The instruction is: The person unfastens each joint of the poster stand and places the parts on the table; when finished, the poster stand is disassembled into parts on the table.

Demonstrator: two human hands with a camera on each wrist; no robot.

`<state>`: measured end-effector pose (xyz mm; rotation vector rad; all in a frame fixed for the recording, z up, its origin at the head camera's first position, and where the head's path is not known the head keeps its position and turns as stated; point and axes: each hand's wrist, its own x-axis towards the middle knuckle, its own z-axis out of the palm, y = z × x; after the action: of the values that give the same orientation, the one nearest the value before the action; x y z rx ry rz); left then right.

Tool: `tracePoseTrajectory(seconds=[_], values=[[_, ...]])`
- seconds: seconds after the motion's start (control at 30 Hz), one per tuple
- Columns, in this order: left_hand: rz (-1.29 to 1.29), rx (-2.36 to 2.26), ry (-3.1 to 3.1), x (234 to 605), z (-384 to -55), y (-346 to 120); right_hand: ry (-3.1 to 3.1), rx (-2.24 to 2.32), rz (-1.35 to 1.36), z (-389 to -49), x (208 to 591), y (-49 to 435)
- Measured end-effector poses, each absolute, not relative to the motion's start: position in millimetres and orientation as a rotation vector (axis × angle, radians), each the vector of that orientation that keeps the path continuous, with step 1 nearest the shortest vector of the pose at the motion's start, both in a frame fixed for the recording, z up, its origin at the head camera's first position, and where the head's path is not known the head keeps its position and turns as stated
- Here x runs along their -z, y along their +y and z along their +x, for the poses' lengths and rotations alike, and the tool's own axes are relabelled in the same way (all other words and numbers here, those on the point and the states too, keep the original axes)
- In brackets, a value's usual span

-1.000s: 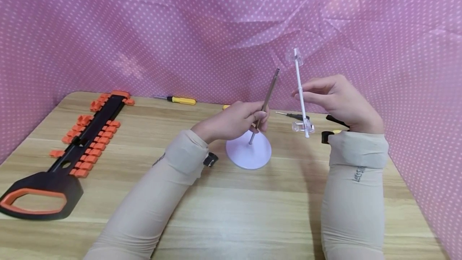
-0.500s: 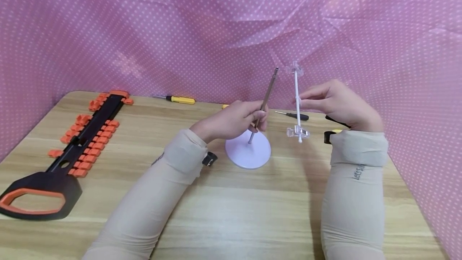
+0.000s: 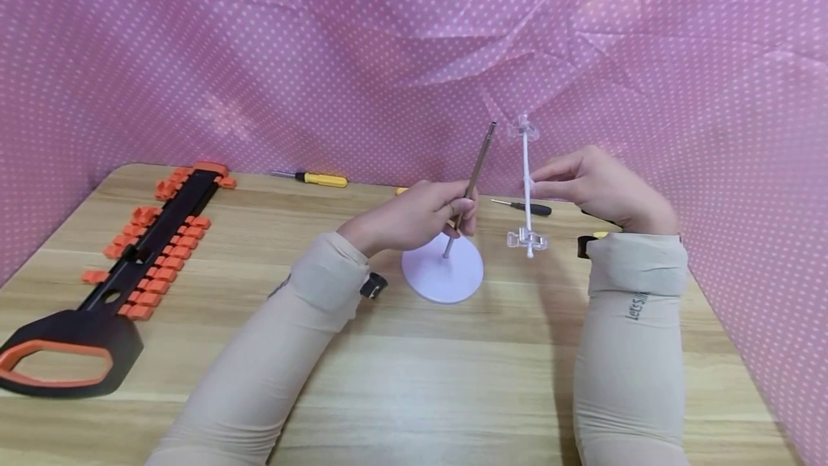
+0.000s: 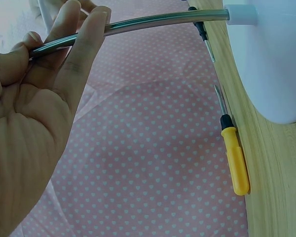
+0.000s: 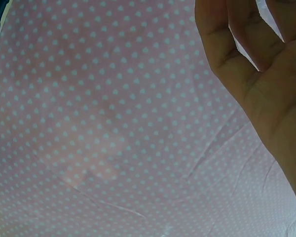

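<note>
In the head view my left hand point(image 3: 414, 216) grips a thin metal pole point(image 3: 481, 161) that leans right and rises from a round white base point(image 3: 446, 285) on the table. The left wrist view shows fingers and thumb around the pole point(image 4: 163, 20), whose far end enters a white collar on the base point(image 4: 271, 74). To the right, my right hand point(image 3: 604, 189) pinches a slim white rod point(image 3: 527, 196) near its middle, upright beside the pole's top and apart from it. Clear plastic clips point(image 3: 528, 239) sit at both rod ends. The right wrist view catches only part of the right hand point(image 5: 271, 84).
A black and orange rack point(image 3: 171, 225) with several orange clips lies on the left of the wooden table point(image 3: 427, 380). Toward the back edge are a yellow-handled screwdriver point(image 3: 323, 179) and a black-handled screwdriver point(image 3: 532, 208). A pink dotted cloth point(image 3: 291, 78) hangs behind and at the sides.
My right hand has come down slightly and a little left with the rod, which has gone from slanted to nearly vertical. The left hand, pole and base have stayed about where they were.
</note>
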<state>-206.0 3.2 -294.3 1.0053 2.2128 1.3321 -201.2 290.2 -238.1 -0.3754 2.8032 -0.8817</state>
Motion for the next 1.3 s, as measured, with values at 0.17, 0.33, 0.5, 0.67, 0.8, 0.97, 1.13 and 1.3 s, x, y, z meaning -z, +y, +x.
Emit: tracePoseTrajectory(seconds=[0.17, 0.33, 0.5, 0.67, 0.8, 0.97, 1.13, 1.3], values=[[1.018, -1.316, 2.232, 294.4, -206.2, 3.2, 2.799, 0.872, -0.405, -203.1, 239.5, 285.5], [1.019, -1.314, 2.234, 294.3, -206.2, 3.6, 2.791, 0.875, -0.403, -204.2, 241.7, 284.1], [1.021, -1.314, 2.238, 294.3, -206.7, 4.2, 2.8, 0.85, -0.398, -204.8, 243.2, 284.6], [1.013, -1.316, 2.234, 294.9, -207.2, 4.2, 2.786, 0.827, -0.429, -203.2, 245.3, 284.8], [1.008, -1.322, 2.231, 295.3, -207.5, 4.1, 2.759, 0.824, -0.458, -200.2, 246.4, 287.2], [1.003, -1.324, 2.22, 296.1, -207.7, 4.6, 2.752, 0.83, -0.444, -199.7, 249.5, 289.0], [0.99, -1.319, 2.224, 296.1, -207.4, 4.9, 2.757, 0.781, -0.441, -202.3, 251.9, 287.4], [0.983, -1.317, 2.229, 295.1, -207.2, 4.2, 2.758, 0.778, -0.455, -203.3, 251.7, 287.4]])
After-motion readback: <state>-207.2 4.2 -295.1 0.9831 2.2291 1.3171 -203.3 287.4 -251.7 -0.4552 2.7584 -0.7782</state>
